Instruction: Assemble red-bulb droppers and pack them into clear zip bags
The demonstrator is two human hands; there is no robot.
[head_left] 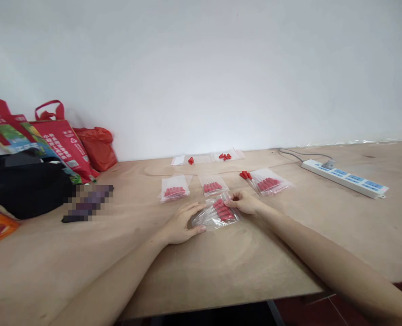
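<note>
A clear plastic bag point(214, 222) of droppers with red bulbs point(225, 213) and thin clear stems lies in front of me. My left hand point(182, 225) rests at its left end, thumb and fingers apart along the two edges. At the upper right corner, my right hand point(245, 202) pinches the bag beside the red bulbs. Just behind are two more filled zip bags, one at the left point(174, 190) and one in the middle point(212, 184). Another filled bag point(270, 182) lies to the right, with several loose red-bulbed droppers point(246, 175) against its left side.
Along the wall lie red bulbs point(225, 157) on clear bags and a single red piece point(191, 160). A white power strip point(345, 178) with a plugged cable is at right. Shopping bags point(60, 140), a black cloth bag point(27, 185) and a blurred dark object point(88, 204) occupy the left.
</note>
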